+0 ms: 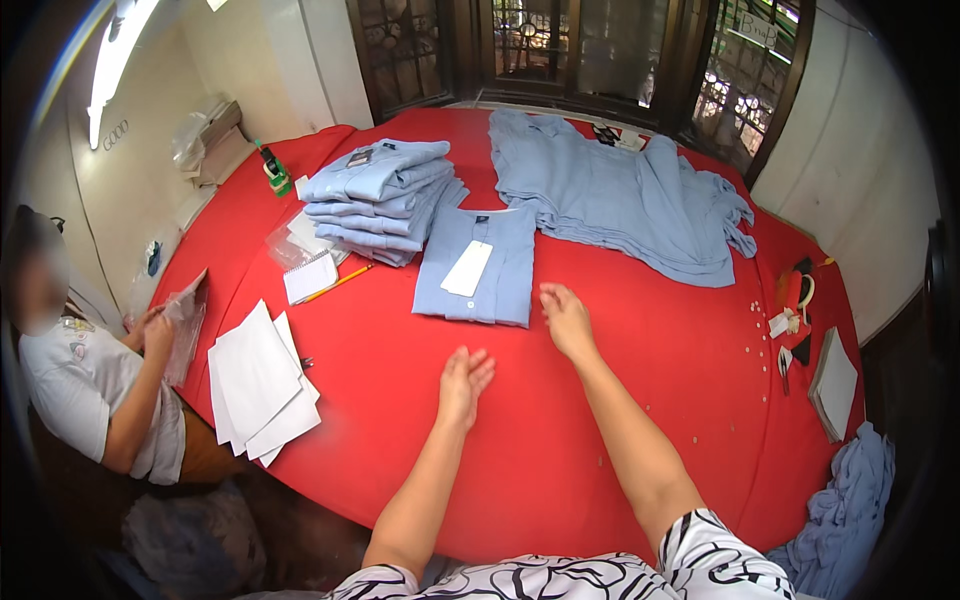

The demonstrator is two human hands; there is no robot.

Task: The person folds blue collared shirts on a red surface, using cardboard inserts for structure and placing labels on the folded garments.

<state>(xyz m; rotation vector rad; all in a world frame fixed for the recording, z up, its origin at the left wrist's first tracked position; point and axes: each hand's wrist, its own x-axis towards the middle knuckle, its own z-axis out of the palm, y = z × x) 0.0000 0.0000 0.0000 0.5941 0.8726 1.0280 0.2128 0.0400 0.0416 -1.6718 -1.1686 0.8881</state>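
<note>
A folded light-blue shirt lies flat in front of me, with a white tag on its chest. My left hand hovers nearer to me than the shirt's lower edge, fingers apart and holding nothing. Close beside the shirt's lower right corner is my right hand, its fingers loosely spread with nothing in them; whether it touches the cloth I cannot tell. Just left of the shirt rises a stack of folded blue shirts. Unfolded blue shirts are spread in a pile behind and to the right.
On the red-covered table lie white paper sheets, a notepad, a yellow pencil and a green bottle. A co-worker at left handles a clear bag. Scissors and a white pad lie right.
</note>
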